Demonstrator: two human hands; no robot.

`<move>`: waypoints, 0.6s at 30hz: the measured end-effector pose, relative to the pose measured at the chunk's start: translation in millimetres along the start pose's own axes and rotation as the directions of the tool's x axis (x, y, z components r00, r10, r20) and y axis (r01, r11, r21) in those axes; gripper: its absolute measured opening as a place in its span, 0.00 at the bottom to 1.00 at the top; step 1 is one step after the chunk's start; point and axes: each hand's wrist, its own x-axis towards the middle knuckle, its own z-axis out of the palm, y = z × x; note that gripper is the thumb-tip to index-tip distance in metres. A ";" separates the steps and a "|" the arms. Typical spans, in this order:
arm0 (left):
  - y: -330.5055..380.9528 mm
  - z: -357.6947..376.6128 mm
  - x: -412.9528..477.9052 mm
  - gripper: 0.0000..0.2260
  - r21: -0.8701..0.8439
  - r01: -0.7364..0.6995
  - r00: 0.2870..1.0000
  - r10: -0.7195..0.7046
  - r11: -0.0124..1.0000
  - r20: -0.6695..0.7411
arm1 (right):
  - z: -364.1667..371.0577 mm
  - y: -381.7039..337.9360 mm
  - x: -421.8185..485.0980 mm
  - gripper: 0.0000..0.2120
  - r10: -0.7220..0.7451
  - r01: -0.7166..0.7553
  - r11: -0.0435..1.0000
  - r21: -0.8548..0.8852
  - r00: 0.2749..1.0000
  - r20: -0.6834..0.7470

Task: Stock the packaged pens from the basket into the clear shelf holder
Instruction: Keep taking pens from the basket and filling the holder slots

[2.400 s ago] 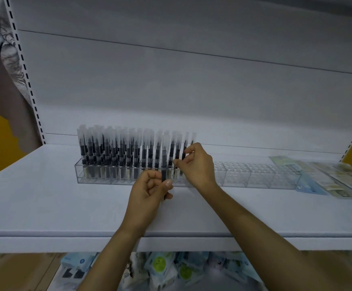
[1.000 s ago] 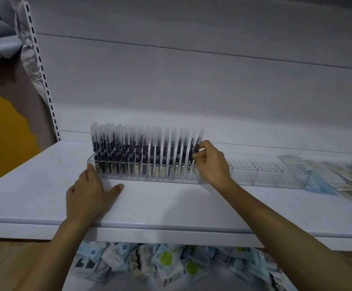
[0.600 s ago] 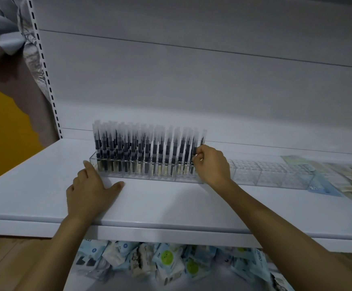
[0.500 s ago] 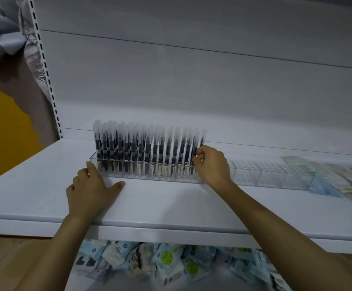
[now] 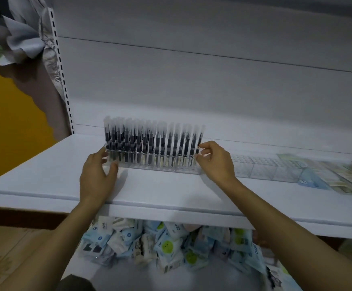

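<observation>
Under the shelf edge, a heap of pale blue and white plastic packets is half hidden and blurred. On the white metal shelf the left hand lies with its grip spread, fingertips against the left end of the long clear plastic holder. The right hand has its grip pinching the rightmost of the upright black pens in clear sleeves, which fill only the holder's left half. Flat printed packets at the far right are cut off.
</observation>
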 end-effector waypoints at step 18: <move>-42.4 25.2 -210.9 0.31 0.321 -0.512 0.594 0.058 0.796 0.803 | 42.0 91.6 -226.7 0.32 0.060 0.173 0.917 -0.359 0.830 0.555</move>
